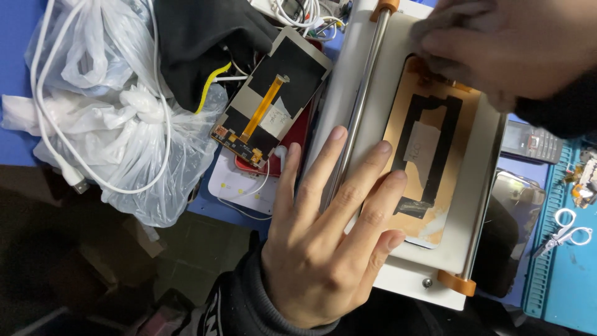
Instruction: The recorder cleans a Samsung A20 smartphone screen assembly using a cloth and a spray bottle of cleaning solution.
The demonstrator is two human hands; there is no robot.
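— What's the surface like?

— A cluttered bench (18, 37) with a blue top showing at the far left, and a teal ridged mat (563, 292) at the right edge.

— Start close. What do the hands do?

— The left hand (326, 239) lies flat, fingers spread and released, pressing on the near end of a white machine (448, 274) with a flat plate. Its fingertips (396, 178) touch the edge of a single copper-coloured screen panel (429, 155) lying back-up on that plate. One metal rod (354, 118) runs beneath the index finger; a second rod runs along the machine's other side, each capped in orange.

— And the other hand?

— The right hand (504, 46) is at the panel's far end, fingers curled around a grey cloth (429, 28) pressed against the panel's corner.

— Anything else?

— One pair of small scissors (566, 233) on the mat. A second screen panel (273, 102) with an orange ribbon cable lies left of the machine, atop a red phone. Farther left, a knotted clear plastic bag (130, 118) with one white cable (56, 143) looped across it, and a black cloth (199, 37) behind. A dark keypad phone (532, 142) sits at the right.
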